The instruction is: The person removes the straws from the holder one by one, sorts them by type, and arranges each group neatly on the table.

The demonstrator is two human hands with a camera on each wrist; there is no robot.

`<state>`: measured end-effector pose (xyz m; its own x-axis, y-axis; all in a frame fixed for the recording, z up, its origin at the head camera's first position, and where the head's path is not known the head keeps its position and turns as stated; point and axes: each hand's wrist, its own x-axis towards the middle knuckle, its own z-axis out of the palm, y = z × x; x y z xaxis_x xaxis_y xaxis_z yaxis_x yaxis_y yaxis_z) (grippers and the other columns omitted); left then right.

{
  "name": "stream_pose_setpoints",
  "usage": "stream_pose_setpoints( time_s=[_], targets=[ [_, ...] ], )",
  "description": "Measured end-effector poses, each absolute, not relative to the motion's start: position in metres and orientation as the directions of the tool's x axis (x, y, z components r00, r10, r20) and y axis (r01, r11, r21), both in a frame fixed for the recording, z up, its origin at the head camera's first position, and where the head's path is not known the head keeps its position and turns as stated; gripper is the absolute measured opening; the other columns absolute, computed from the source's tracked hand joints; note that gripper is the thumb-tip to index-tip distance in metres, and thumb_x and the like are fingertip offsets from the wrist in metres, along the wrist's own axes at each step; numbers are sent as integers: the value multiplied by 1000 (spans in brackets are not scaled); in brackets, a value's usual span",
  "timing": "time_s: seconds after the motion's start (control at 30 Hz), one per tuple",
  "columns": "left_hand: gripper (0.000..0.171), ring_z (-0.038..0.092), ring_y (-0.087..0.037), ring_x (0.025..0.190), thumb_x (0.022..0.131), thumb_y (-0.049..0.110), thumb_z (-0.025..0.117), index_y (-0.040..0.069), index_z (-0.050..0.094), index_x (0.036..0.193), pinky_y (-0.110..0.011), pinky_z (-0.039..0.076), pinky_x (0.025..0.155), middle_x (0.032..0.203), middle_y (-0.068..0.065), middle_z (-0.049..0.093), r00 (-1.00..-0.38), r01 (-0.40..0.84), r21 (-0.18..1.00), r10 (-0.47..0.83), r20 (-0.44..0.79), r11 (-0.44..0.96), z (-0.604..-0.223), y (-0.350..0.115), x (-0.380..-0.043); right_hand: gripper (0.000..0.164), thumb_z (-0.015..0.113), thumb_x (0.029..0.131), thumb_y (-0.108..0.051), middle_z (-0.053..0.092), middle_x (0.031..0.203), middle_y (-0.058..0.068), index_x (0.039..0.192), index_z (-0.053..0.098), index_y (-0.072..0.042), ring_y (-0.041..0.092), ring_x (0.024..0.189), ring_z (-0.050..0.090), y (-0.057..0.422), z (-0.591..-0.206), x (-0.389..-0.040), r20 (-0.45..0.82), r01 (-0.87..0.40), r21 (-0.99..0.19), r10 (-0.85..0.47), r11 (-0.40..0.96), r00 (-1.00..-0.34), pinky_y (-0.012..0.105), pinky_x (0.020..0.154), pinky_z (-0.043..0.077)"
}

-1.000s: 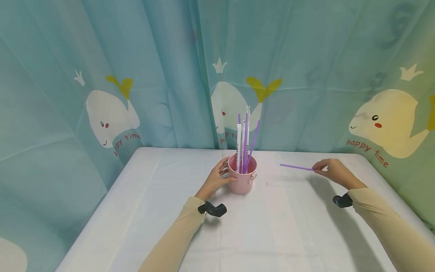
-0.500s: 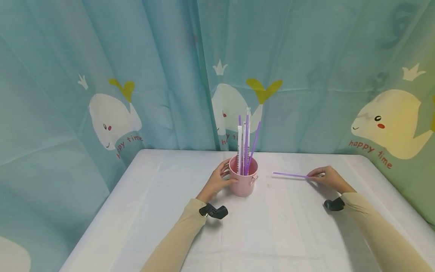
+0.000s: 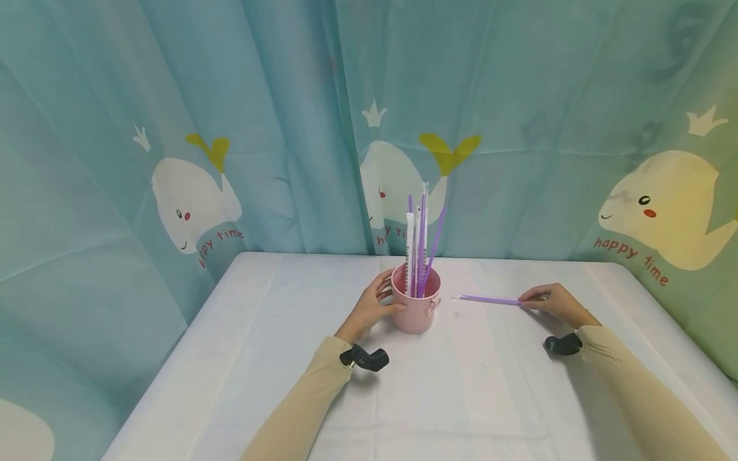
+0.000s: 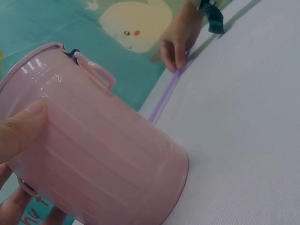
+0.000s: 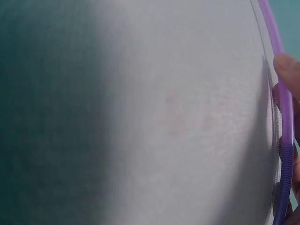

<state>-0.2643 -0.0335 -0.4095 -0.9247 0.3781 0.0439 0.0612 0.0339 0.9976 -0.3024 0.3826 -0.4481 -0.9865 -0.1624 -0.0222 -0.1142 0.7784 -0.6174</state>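
Observation:
A small pink bucket [image 3: 412,316] stands upright on the table. My left hand [image 3: 371,307] grips its left side, with the thumb [image 4: 22,126] along the near wall and the fingers behind. Purple straws [image 3: 434,246] and white paper-wrapped straws [image 3: 410,250] rise from the bucket, leaning slightly apart; their lower ends are hidden inside. To the right, my right hand [image 3: 555,304] pinches one end of a purple bendy straw [image 3: 490,299] between thumb and fingers. That straw lies nearly level, close over the tabletop, its free end pointing at the bucket. Its ribbed bend [image 5: 286,164] shows in the right wrist view.
A white cloth covers the table [image 3: 450,397], whose far edge runs behind the bucket. Past that edge hangs a blue-green curtain [image 3: 288,128] printed with whales. Each wrist wears a black camera, one at the left cuff [image 3: 364,357].
My right hand has come down and a little left with the purple straw, then nearly stopped. My left hand keeps its grip, and the bucket appears slightly farther right.

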Motion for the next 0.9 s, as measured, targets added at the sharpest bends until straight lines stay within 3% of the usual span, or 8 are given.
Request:
stream_pose_setpoints(
  time_s=[0.33,0.63,0.73,0.83,0.9],
  targets=[
    [77,39,-36,134,82,3,69,12,29,147,-47,36,113,150,-15,37,-932,88,994,357,57,71,-424,-32,-273,19,70,80,-11,70,98,17,95,72,1,7,83,53,389,-441,-303,-26,-146,-572,-196,808,-980,15,67,43],
    [78,37,-38,135,82,1,69,8,27,147,-48,34,114,151,-17,34,-930,62,996,365,36,60,-415,-32,-268,14,70,78,-7,71,95,17,91,73,-1,-2,83,52,393,-439,-304,23,-201,-536,-224,820,-974,12,68,40],
    [77,37,-39,135,82,0,68,6,27,147,-49,33,114,150,-19,34,-928,62,996,371,37,57,-405,-33,-261,18,71,78,-9,71,99,20,94,73,-1,13,89,60,393,-437,-304,21,-197,-529,-220,825,-975,20,72,45],
    [75,38,-40,133,83,-1,67,4,27,146,-50,33,114,149,-20,36,-926,76,996,374,50,54,-401,-34,-257,24,70,81,-12,67,108,25,101,70,0,37,102,61,392,-432,-302,30,-205,-536,-224,819,-974,36,79,53],
    [74,38,-40,133,83,-1,66,4,28,146,-50,33,114,149,-21,36,-925,73,996,376,51,46,-400,-34,-255,28,69,83,-14,65,113,26,107,68,1,38,107,60,392,-426,-300,61,-220,-555,-225,802,-973,37,81,55]
  ],
)
